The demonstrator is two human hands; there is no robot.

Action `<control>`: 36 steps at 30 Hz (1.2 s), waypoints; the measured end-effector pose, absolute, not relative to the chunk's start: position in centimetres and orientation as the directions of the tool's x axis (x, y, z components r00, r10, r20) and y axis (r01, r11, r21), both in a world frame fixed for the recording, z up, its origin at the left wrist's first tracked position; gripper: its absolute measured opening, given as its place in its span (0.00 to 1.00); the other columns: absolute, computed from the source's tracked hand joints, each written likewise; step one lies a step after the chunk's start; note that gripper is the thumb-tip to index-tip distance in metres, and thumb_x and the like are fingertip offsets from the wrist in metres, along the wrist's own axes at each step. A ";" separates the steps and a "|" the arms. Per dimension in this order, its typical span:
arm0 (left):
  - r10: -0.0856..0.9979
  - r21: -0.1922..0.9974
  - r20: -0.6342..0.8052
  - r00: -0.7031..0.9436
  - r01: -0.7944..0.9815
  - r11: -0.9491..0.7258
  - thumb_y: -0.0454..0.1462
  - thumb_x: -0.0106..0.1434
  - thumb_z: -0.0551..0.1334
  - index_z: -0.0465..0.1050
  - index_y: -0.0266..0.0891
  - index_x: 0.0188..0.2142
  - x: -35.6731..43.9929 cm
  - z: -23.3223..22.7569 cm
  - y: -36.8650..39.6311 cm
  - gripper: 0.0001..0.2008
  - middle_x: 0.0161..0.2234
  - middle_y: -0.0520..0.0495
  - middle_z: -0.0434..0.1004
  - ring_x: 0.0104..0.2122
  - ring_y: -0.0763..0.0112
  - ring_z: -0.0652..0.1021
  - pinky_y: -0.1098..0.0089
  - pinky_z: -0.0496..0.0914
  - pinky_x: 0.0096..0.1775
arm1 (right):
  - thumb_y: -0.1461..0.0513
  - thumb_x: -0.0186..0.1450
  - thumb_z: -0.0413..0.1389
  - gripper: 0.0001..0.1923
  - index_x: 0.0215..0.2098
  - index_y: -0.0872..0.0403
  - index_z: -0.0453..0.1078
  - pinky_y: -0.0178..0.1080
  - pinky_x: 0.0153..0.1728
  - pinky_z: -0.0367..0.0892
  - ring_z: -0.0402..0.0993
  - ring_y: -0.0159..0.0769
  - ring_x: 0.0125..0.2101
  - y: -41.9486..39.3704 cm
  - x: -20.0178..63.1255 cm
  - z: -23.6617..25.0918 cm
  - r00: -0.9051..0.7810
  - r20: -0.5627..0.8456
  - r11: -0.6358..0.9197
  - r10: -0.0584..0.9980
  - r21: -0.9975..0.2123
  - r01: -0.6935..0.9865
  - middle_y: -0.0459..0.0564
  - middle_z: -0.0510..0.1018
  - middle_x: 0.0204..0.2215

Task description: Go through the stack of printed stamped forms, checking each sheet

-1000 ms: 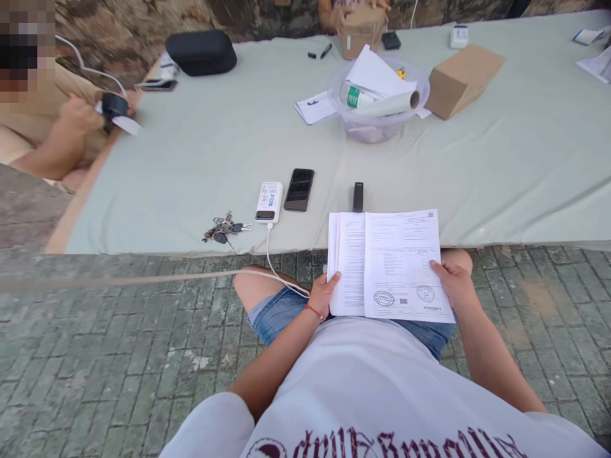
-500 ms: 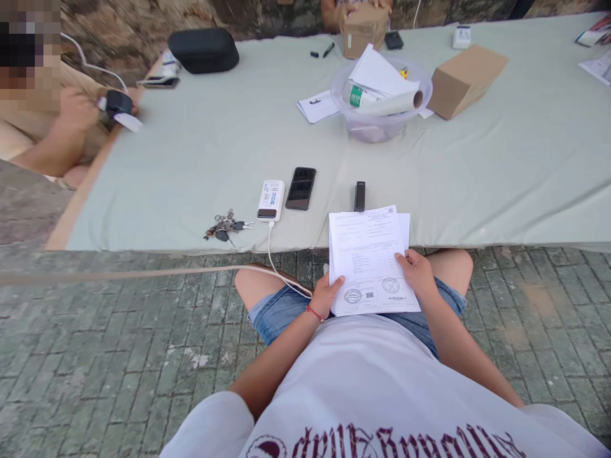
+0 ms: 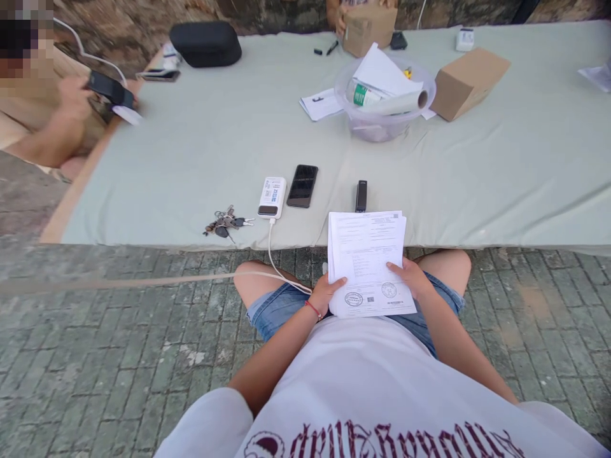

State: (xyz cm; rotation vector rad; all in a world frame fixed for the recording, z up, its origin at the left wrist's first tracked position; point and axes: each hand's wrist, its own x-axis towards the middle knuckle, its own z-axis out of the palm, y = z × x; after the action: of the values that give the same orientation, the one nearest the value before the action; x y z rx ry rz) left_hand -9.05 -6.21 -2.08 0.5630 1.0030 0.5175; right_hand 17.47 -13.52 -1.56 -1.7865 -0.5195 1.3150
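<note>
A wide table (image 3: 501, 165) under a pale grey-green cloth fills the upper half of the view, with brick paving below it. A seated person in a white shirt and denim shorts holds a stack of papers (image 3: 367, 254) over the lap, its top edge resting on the near table edge, at about 6 o'clock from the table's middle. The left hand (image 3: 325, 292) grips the stack's lower left corner, thumb laid on top and the other fingers hidden beneath. The right hand (image 3: 411, 278) grips the lower right edge, thumb pressed on the page, the other fingers curled under. At 12 o'clock from the papers sits a clear plastic bowl (image 3: 382, 124) holding a paper roll and sheets; at 1 o'clock from the papers, a cardboard box (image 3: 466, 79). At 11 o'clock, far off, lies a black case (image 3: 206, 43). Just beyond the papers, from 12 toward 10 o'clock, lie a small black stick (image 3: 361, 195), a black phone (image 3: 302, 186), a white power bank (image 3: 272, 197) with a cable, and keys (image 3: 226, 222). At far 10 o'clock, another person's hand (image 3: 71, 95) holds a dark phone.
</note>
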 end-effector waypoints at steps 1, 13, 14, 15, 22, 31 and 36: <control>0.629 0.643 -0.630 0.456 -0.149 0.752 0.45 0.43 0.82 0.80 0.34 0.49 -8.9 -2.0 -6.2 0.35 0.55 0.30 0.81 0.55 0.42 0.80 0.41 0.68 0.62 | 0.51 0.58 0.69 0.22 0.48 0.48 0.75 0.53 0.47 0.79 0.83 0.52 0.45 -13.6 17.0 -1.3 0.279 -0.607 -0.550 0.744 -0.794 -0.261 0.53 0.86 0.44; 0.589 0.770 -0.490 0.643 0.003 0.638 0.45 0.46 0.81 0.84 0.34 0.46 -8.5 1.2 -4.1 0.29 0.50 0.34 0.84 0.51 0.43 0.82 0.43 0.70 0.60 | 0.49 0.54 0.73 0.25 0.46 0.51 0.82 0.59 0.56 0.75 0.82 0.56 0.51 -14.4 18.2 5.0 0.095 -0.559 -0.506 0.824 -0.800 -0.323 0.54 0.86 0.47; 0.606 0.794 -0.468 0.643 0.005 0.607 0.45 0.45 0.81 0.84 0.35 0.45 -8.2 1.5 -3.5 0.29 0.49 0.34 0.84 0.51 0.43 0.82 0.43 0.70 0.60 | 0.49 0.55 0.73 0.25 0.47 0.51 0.82 0.59 0.56 0.75 0.82 0.56 0.51 -14.0 18.5 5.8 0.095 -0.542 -0.498 0.835 -0.818 -0.290 0.54 0.86 0.47; 0.637 0.816 -0.444 0.630 -0.009 0.578 0.44 0.45 0.82 0.84 0.35 0.45 -7.8 1.8 -2.9 0.29 0.50 0.35 0.84 0.52 0.43 0.82 0.43 0.70 0.60 | 0.48 0.55 0.73 0.25 0.47 0.50 0.82 0.60 0.56 0.76 0.82 0.56 0.51 -13.6 18.7 6.6 0.096 -0.530 -0.496 0.842 -0.833 -0.248 0.54 0.86 0.47; 0.740 0.767 -0.391 0.547 -0.251 0.590 0.45 0.47 0.81 0.79 0.38 0.54 -6.0 3.8 -0.5 0.35 0.57 0.35 0.80 0.59 0.40 0.77 0.44 0.70 0.61 | 0.47 0.59 0.70 0.23 0.48 0.49 0.82 0.60 0.50 0.79 0.83 0.57 0.49 -13.6 19.5 9.5 0.005 -0.518 -0.517 0.855 -0.854 -0.052 0.53 0.86 0.44; 0.825 0.935 -0.023 0.564 -0.281 0.218 0.47 0.41 0.83 0.76 0.42 0.57 -3.2 8.7 5.1 0.43 0.57 0.39 0.80 0.64 0.42 0.72 0.44 0.67 0.64 | 0.45 0.61 0.68 0.25 0.49 0.50 0.82 0.59 0.58 0.73 0.78 0.57 0.56 -8.6 21.4 10.2 0.325 -0.089 -0.141 0.942 -0.980 0.140 0.50 0.84 0.50; 0.839 0.973 0.163 0.519 -0.224 -0.050 0.49 0.43 0.81 0.77 0.40 0.54 -2.8 10.3 9.5 0.40 0.55 0.40 0.81 0.63 0.44 0.72 0.45 0.67 0.64 | 0.43 0.61 0.67 0.26 0.49 0.50 0.81 0.57 0.64 0.66 0.72 0.54 0.62 -4.5 22.2 9.9 0.364 0.152 0.069 0.919 -0.970 0.232 0.49 0.83 0.52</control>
State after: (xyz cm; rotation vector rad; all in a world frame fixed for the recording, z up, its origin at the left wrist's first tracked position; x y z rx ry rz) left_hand -2.82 9.48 10.28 1.3540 0.5913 0.9500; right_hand 22.23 -4.49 9.91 -1.4363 -1.1140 0.7260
